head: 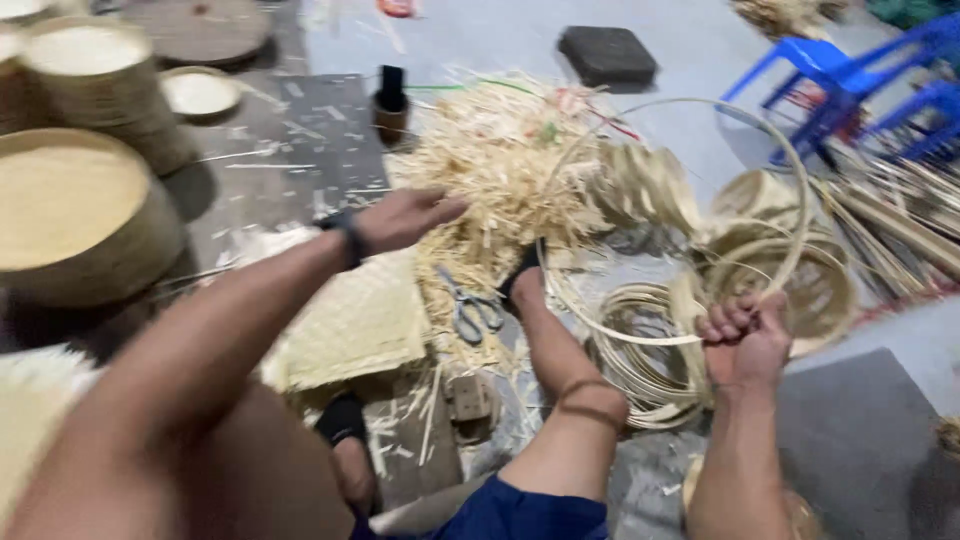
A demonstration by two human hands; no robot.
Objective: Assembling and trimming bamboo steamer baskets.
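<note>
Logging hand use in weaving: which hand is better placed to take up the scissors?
Left, probably. The left hand is open over the straw pile near the scissors; the right hand is fisted around the hoop.

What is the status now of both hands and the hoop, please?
Right hand shut on bamboo hoop, held upright. Left hand open, reaching over straw pile. Scissors and person's leg lie beneath the hoop.

blue chair (pixel 850 80): cut off top-right | stacked baskets (pixel 80 90): cropped left, blurred
</note>
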